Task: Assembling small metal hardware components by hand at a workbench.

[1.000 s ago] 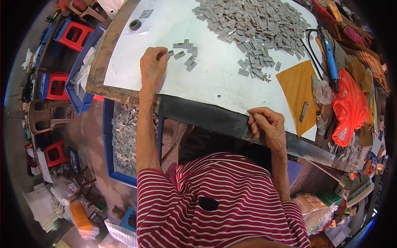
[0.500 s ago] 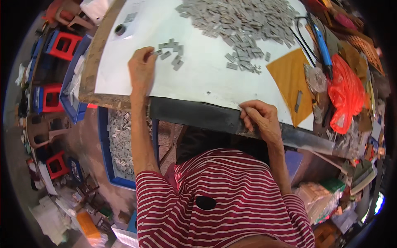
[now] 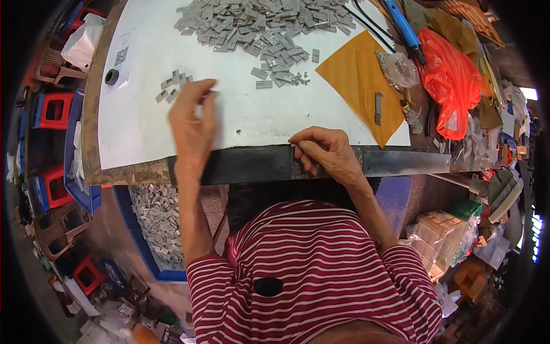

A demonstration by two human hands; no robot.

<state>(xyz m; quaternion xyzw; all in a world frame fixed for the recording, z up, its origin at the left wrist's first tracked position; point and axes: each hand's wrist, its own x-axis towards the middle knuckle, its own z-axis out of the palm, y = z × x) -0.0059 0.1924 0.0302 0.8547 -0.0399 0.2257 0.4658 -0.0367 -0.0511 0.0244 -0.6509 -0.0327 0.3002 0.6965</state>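
My left hand [image 3: 193,123] hovers over the white sheet [image 3: 143,132], just right of a small group of flat grey metal pieces [image 3: 173,86]. Its thumb and forefinger are apart, slightly blurred, with nothing visible between them. At the near table edge my right hand [image 3: 327,152] is closed in a pinch, fingertips at the border of the sheet. Whatever lies in that pinch is too small to make out. A large heap of similar grey metal pieces [image 3: 246,26] covers the far part of the sheet, with tiny metal bits [image 3: 299,79] at its near end.
On the right lie a brown paper sheet [image 3: 358,74] with a grey strip [image 3: 378,109], a bag of small parts [image 3: 401,70], a blue pen-like tool [image 3: 404,23] and a red plastic bag [image 3: 450,80]. A black ring [image 3: 112,77] sits at left. Below stands a blue bin [image 3: 140,249] of pieces.
My left hand has come away from the small group of pieces, moving right and nearer me, its fingers parting. My right hand stays pinched at the table edge. The whole view has shifted.
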